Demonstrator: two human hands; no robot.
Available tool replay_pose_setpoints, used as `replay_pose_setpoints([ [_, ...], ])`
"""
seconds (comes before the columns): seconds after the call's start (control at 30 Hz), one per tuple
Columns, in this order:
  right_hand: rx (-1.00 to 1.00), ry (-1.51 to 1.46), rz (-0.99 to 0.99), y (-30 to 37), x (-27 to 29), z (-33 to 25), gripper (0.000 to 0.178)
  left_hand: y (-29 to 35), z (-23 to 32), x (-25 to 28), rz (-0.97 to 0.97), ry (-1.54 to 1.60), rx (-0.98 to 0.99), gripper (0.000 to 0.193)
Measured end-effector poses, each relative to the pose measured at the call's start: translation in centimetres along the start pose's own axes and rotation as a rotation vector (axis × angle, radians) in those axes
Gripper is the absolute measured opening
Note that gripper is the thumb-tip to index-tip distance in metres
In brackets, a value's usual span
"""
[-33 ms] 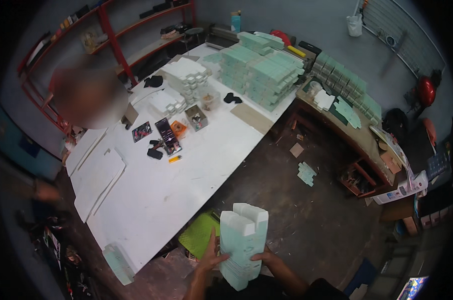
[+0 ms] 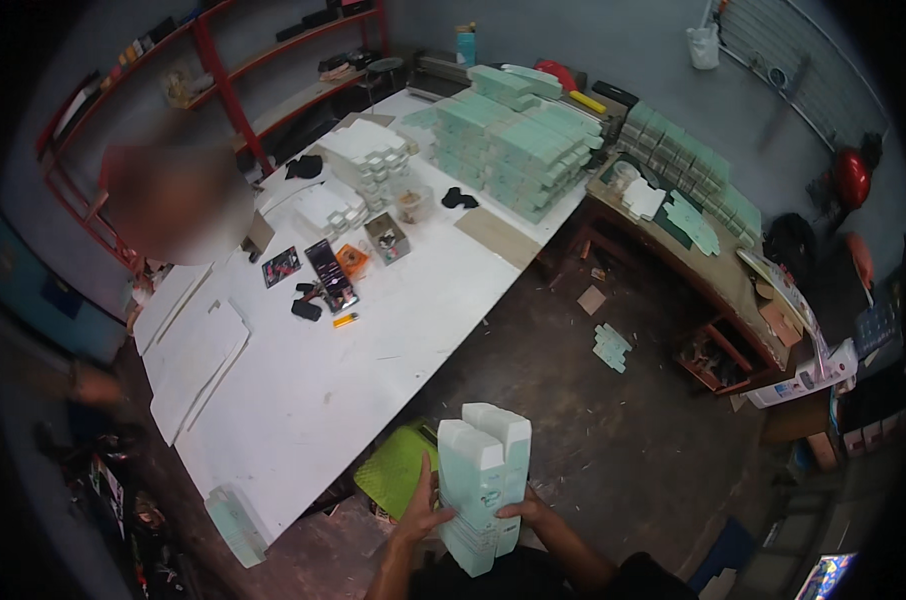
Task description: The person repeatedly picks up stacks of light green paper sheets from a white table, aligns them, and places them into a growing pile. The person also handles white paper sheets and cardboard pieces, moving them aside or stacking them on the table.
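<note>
Upright between my hands are two thick, side-by-side bundles of pale mint-green cartons point(image 2: 478, 490) with white upper ends. My left hand point(image 2: 423, 512) grips their left side, thumb across the front and fingers pointing up. From the right, my right hand point(image 2: 529, 508) holds the other bundle, its thumb on the front face; its other fingers are hidden behind. The bundles are over the floor, off the near edge of the white table point(image 2: 373, 400). Just beyond my left hand lies a bright green textured thing point(image 2: 398, 470), partly under the table edge.
Mint-green carton stacks point(image 2: 513, 140) fill the table's far end, beside white carton stacks point(image 2: 368, 150). A yellow cutter point(image 2: 346, 320) and a small open box point(image 2: 387, 238) lie mid-table. A wooden bench point(image 2: 693, 250) runs along the right. At the left stands another person point(image 2: 178, 205), blurred.
The two bundles in my hands have shifted very slightly left and up in view, with their front face turned a little more toward me. My grip is the same.
</note>
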State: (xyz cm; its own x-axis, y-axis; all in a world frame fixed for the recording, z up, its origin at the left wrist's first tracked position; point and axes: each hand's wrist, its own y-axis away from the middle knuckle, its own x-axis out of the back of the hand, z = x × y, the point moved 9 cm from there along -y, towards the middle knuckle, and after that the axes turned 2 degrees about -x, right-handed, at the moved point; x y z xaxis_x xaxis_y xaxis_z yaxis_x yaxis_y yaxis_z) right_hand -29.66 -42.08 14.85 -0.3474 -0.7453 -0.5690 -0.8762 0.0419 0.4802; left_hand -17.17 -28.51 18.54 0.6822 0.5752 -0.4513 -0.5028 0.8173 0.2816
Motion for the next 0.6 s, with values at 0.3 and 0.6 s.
replay_pose_setpoints([
  [0.3,0.442,0.318,0.113,12.1,8.9,-17.0,0.118,-10.7,-0.1,-21.9,-0.271,-0.185,-0.005,0.135],
  [0.6,0.448,0.156,0.433,18.6,23.2,-20.4,0.121,-19.8,-5.4,-34.2,-0.501,-0.154,0.138,0.127],
])
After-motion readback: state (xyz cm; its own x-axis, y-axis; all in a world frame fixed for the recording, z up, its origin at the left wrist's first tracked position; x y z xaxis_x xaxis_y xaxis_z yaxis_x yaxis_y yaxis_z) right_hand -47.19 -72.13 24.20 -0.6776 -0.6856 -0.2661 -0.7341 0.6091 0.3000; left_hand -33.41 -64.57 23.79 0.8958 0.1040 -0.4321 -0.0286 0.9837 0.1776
